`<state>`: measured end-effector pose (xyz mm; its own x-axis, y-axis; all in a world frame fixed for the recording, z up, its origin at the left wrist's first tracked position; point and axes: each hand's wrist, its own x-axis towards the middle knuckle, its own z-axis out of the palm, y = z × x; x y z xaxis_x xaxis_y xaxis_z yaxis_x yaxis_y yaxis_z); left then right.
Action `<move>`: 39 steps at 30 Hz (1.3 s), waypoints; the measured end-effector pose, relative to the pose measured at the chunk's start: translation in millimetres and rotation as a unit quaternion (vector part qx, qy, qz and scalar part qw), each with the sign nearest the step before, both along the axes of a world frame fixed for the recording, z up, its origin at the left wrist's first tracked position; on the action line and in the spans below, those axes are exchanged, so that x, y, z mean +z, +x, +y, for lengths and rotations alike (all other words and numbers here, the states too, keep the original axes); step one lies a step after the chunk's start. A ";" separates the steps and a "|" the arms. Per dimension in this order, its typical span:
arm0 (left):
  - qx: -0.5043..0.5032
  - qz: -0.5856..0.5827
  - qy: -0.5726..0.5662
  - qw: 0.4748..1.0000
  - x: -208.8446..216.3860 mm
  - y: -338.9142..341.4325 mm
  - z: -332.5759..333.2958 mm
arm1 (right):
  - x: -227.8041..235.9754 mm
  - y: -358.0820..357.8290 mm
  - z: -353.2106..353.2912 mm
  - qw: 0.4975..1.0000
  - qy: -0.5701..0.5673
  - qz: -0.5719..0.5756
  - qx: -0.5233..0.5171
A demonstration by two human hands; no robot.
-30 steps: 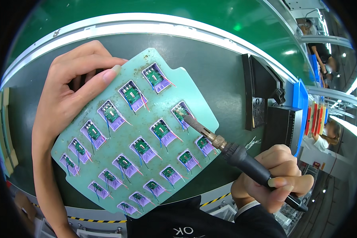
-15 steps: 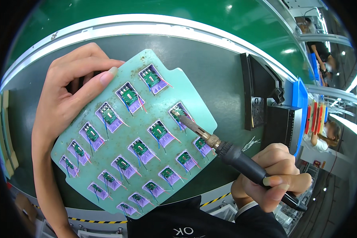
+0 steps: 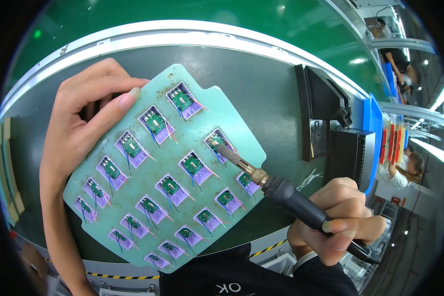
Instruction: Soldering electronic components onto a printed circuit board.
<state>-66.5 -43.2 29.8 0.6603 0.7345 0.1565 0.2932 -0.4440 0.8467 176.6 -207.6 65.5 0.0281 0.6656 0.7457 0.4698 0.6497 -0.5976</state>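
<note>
Soldering iron (image 3: 281, 190) tip on fixture board (image 3: 167, 172)

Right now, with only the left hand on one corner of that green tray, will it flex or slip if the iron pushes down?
The green tray looks like a stiff, thin plate, so it probably bends little. The left hand pinches only its upper corner, so a push from the soldering iron at the far side could pivot it. The small boards sit in pockets and likely stay put, though their thin wires look fragile.

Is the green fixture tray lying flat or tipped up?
Tipped up: left hand holds the fixture tray by its upper edge, angled off the dark bench.
</note>
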 end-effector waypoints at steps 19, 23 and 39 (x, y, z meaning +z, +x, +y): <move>-0.018 0.013 -0.011 1.000 5.2 14.6 1.4 | 21.4 48.5 -24.4 0.971 0.106 0.124 -0.176; -0.017 0.021 -0.002 1.000 8.9 18.7 0.2 | 25.5 54.1 -31.3 0.976 0.096 0.100 -0.170; -0.026 0.043 -0.036 0.998 32.2 1.7 -5.0 | 42.3 59.3 -51.8 0.979 0.059 0.052 -0.189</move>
